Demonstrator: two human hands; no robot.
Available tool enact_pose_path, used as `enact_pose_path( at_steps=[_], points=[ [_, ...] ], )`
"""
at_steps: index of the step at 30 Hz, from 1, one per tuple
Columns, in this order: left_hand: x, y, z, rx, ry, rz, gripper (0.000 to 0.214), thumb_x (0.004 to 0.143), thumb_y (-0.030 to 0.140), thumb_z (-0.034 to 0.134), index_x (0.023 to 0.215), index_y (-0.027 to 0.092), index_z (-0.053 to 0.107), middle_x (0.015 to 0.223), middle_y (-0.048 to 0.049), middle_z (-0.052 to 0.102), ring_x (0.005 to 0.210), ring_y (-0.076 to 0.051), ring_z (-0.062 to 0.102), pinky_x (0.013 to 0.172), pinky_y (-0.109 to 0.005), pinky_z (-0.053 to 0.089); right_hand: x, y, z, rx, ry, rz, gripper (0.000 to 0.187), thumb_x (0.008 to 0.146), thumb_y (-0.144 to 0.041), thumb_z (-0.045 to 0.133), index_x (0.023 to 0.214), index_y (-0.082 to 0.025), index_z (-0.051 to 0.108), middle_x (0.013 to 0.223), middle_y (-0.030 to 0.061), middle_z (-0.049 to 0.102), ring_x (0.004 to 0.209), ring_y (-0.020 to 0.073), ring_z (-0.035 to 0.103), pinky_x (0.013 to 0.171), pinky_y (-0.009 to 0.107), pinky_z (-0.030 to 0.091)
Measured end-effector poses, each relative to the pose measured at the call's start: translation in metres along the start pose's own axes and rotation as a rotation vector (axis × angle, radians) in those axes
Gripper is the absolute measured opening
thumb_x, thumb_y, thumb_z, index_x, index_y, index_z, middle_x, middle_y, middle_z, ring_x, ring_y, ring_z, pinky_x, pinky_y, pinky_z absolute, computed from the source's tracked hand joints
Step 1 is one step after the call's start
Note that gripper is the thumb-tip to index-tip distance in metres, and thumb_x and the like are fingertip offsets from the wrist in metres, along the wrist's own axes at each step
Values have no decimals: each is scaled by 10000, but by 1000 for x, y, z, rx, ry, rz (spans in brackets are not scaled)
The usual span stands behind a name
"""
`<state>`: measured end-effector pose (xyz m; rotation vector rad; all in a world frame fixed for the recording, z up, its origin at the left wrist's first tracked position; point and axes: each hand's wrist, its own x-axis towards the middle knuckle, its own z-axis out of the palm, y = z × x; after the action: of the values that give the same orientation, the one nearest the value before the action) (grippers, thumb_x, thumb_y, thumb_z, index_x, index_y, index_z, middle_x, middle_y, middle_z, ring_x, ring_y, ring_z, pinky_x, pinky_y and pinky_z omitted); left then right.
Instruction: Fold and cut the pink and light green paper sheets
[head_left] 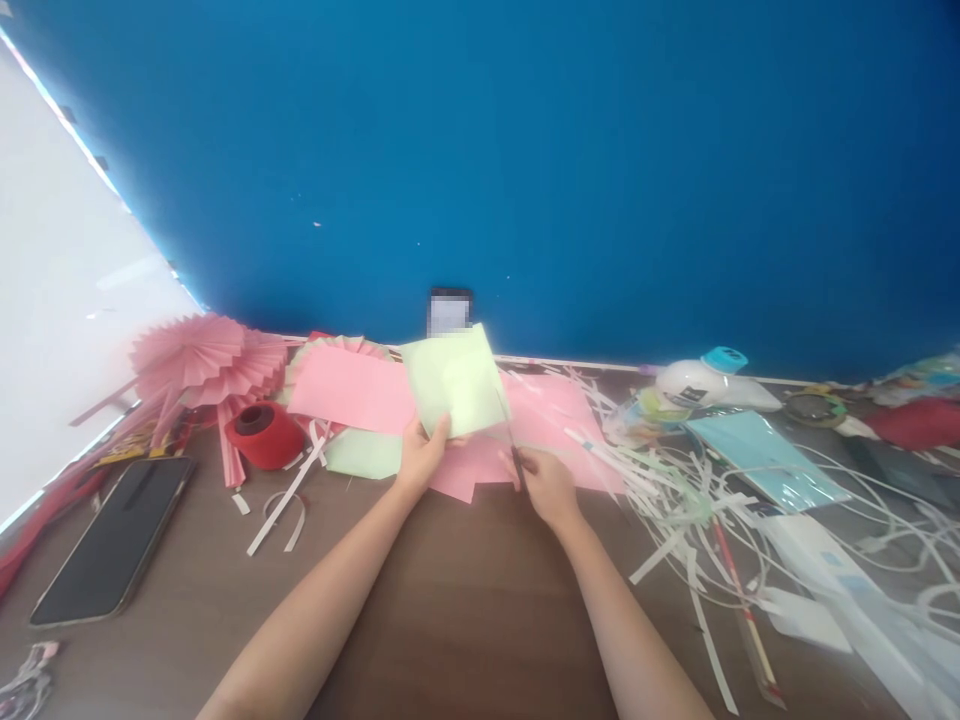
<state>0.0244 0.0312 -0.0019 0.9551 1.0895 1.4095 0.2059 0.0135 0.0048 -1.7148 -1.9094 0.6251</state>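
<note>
My left hand (421, 455) pinches the lower edge of a folded light green paper sheet (457, 380), holding it up above the wooden table (465, 600). My right hand (547, 485) is closed on a pair of scissors (510, 440) whose thin dark blades point up along the right edge of the green sheet. Pink paper sheets (352, 390) lie flat on the table beneath and behind both hands.
A black phone (112, 535) lies at left. A red tape roll (262, 432) and pink folded paper fans (202, 360) sit behind it. White paper strips (690, 500) pile at right, near a white glue bottle (705, 380) and a blue packet (765, 455). A blue wall (525, 150) stands behind.
</note>
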Motion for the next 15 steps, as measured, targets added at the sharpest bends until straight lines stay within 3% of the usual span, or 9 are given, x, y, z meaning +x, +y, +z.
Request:
enact_pose_path(
  at_steps=[6,15],
  points=[
    [2,-3,-2,-30,-25,-26,446,733,453,561,1047,140,519,877,-103,660,679,-228,659,637,-344,544,2,2,-3,462,-209,20,459,796,-536,392,510,-187,479,406,-21,473,458,131,470,563,264,361],
    [2,-4,-3,-23,-16,-14,438,741,444,559,1048,134,529,896,-105,661,682,-232,662,646,-348,542,3,3,-6,599,-270,9,445,790,-532,421,530,-180,500,412,-22,465,448,128,457,546,264,353]
  ],
)
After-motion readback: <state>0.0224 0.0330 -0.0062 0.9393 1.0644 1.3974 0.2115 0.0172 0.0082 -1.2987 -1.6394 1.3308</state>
